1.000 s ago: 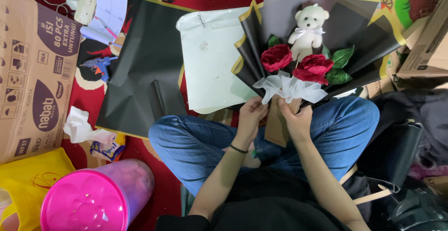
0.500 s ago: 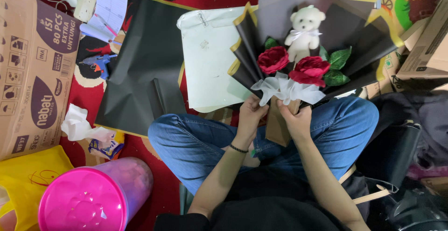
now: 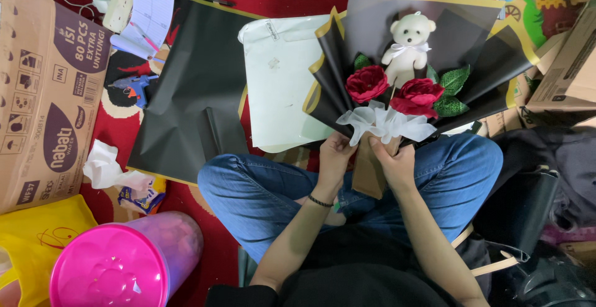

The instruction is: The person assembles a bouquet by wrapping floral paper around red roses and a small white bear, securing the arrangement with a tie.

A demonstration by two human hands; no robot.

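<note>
I sit cross-legged on a red carpet and hold a bouquet (image 3: 397,90) above my lap. It is wrapped in black paper with gold edges and has two red roses (image 3: 367,83), green leaves, a small white teddy bear (image 3: 406,46) and white tissue (image 3: 385,124) at the neck. My left hand (image 3: 335,155) grips the left side of the neck. On the right side, my right hand (image 3: 392,161) clasps the brown paper stem (image 3: 367,173).
Loose black wrapping sheets (image 3: 198,90) and a white sheet (image 3: 279,83) lie on the carpet ahead. A cardboard box (image 3: 43,96) stands at left, with a pink-lidded tub (image 3: 115,266), a yellow bag (image 3: 31,239), crumpled tissue (image 3: 105,167) and a blue glue gun (image 3: 133,86). More boxes sit at right.
Both hands keep their hold on the bouquet's neck. The bouquet has hardly shifted in the view.
</note>
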